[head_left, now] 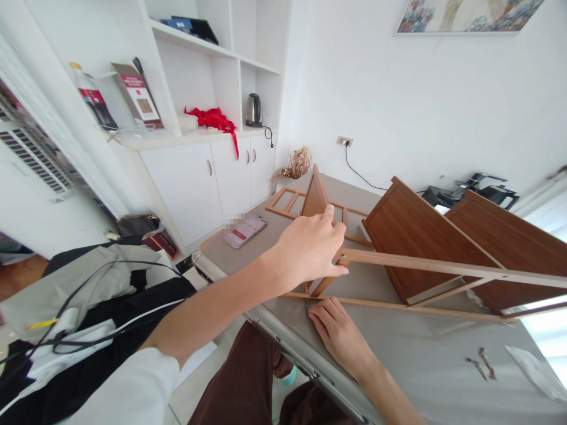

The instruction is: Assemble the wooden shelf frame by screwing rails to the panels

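Observation:
A partly assembled wooden shelf frame [398, 260] stands on its side on the grey table, with brown shelf boards [429, 236] slanting between its rails. My left hand [312, 245] is closed over the near-left end of the frame, thumb by the upper rail's end and fingers against a smaller upright board [315, 195]. Below it, my right hand [339, 330] rests on the table at the end of the lower rail [367, 303]. Its fingertips pinch by a small metallic bit at that end; what they hold is mostly hidden.
A phone [245, 230] lies on the table [274, 265] to the left. Behind the boards is a slatted wooden frame [287, 202]. Small metal fasteners [487, 363] and a clear plastic bag [535, 372] lie at right. Black appliances [465, 189] stand along the wall.

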`<state>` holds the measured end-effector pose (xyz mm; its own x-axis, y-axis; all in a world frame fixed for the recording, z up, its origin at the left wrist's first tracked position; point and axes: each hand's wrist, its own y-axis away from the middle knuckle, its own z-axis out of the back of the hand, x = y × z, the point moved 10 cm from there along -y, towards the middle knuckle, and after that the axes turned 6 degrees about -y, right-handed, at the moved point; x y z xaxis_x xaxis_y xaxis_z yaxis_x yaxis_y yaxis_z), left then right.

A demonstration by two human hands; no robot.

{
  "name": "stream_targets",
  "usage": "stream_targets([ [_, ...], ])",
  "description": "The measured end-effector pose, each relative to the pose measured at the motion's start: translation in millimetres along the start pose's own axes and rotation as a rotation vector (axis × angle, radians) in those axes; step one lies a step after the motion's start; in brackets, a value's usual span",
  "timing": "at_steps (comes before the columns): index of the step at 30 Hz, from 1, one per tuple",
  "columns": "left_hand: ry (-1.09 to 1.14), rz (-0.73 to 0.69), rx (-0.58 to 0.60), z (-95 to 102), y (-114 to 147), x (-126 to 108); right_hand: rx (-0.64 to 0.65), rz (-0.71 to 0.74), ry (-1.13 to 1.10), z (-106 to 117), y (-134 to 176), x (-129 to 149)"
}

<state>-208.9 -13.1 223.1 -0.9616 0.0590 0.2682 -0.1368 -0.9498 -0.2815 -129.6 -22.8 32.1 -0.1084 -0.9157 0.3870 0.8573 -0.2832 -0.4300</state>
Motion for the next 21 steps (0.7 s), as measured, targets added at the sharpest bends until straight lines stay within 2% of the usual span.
stream_targets([
  [21,0.016,-0.003,-0.013,0.3,0.0,0.5,-0.013,0.008,0.022,-4.3,-0.5,-1.7],
])
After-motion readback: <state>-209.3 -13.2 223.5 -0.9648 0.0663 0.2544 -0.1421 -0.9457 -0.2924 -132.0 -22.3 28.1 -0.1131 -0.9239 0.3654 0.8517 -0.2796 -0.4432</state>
